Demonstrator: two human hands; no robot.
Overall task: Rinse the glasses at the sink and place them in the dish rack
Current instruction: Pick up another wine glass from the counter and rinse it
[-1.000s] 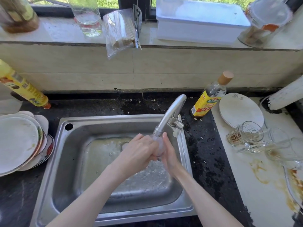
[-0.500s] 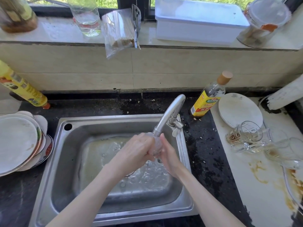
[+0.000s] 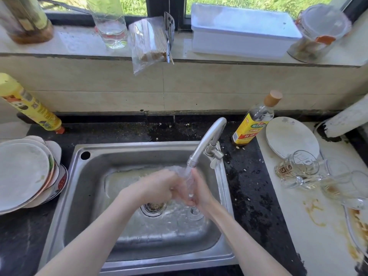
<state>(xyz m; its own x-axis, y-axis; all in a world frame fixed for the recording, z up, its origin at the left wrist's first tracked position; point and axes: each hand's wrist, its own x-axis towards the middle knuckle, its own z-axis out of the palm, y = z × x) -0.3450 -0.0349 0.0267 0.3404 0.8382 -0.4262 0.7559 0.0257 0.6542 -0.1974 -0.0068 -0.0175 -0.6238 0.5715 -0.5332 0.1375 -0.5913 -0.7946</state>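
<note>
You've got both hands wrapped round a glass (image 3: 188, 181), left hand (image 3: 159, 186) curled over one side, right hand (image 3: 200, 191) cupping the other, right under the tap (image 3: 207, 144), water running, over the sink (image 3: 95, 176). Dirty glasses (image 3: 302, 168) lie tipped on the right counter, plates (image 3: 25, 172) stacked left.

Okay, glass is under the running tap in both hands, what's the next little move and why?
Probably tilt the glass so the stream from the faucet runs inside, then tip it out over the sink. The left hand and right hand grip it under the water; more dirty glasses wait on the right counter.
</note>
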